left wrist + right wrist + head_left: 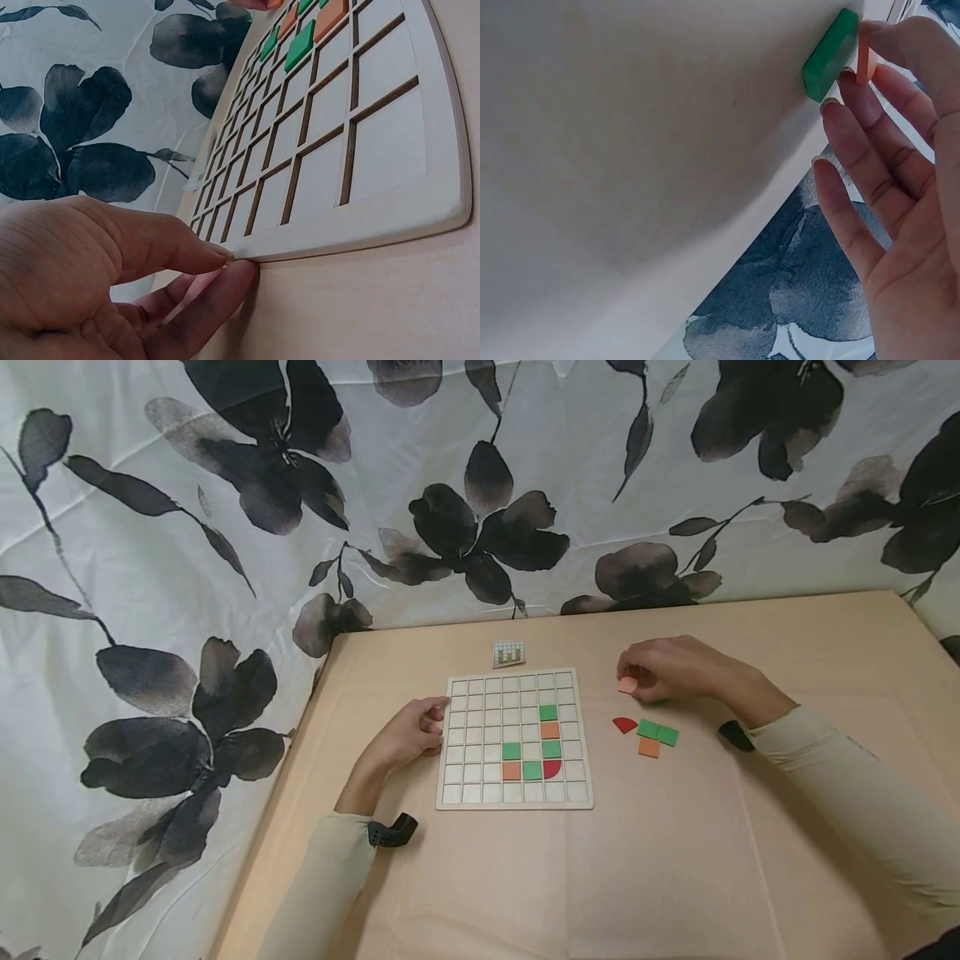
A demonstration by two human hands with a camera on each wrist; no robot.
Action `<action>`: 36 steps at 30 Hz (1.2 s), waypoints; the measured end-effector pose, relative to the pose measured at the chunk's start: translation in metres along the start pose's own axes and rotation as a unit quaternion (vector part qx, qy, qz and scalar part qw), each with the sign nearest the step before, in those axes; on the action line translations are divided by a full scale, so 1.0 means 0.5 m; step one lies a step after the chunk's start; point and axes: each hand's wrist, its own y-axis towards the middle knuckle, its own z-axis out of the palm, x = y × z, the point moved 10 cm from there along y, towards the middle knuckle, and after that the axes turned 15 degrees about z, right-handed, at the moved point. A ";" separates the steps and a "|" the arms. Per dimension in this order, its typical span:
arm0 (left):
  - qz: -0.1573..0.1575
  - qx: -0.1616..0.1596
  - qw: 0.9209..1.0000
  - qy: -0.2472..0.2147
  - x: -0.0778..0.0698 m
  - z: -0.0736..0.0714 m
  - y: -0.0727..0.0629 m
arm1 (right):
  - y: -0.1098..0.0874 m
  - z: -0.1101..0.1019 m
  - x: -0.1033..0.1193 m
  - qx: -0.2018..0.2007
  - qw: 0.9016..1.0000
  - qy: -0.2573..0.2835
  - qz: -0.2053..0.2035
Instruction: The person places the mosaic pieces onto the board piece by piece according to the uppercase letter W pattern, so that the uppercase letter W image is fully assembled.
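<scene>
A white grid board (480,802) lies on the table, with green, orange and red tiles in several of its squares. At its left edge my left hand (408,732) pinches the rim between thumb and fingers; the left wrist view shows the thumb (202,253) right at the border. To the right of the board, my right hand (675,668) pinches an orange tile (865,63) between thumb and fingertips. A green tile (831,56) lies on the table by those fingertips, mostly hidden under the hand in the head view.
Close to the right hand lie a red quarter-round tile (624,724), two green tiles (657,732) and another orange tile (648,747). A small pattern card (508,653) sits behind the board. Floral cloth (420,468) hangs along the table's far and left sides.
</scene>
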 end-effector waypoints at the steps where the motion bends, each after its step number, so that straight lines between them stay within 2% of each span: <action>1: 0.000 0.000 1.000 0.001 0.000 0.000 0.000 | 0.000 0.000 0.000 0.000 1.000 0.000 0.000; 17: 0.005 0.007 1.000 -0.011 0.002 -0.003 -0.009 | -0.008 -0.003 0.009 -0.011 1.000 -0.017 0.012; 36: 0.010 0.016 1.000 -0.008 0.000 -0.005 -0.013 | -0.003 -0.012 0.045 0.014 1.000 -0.018 0.006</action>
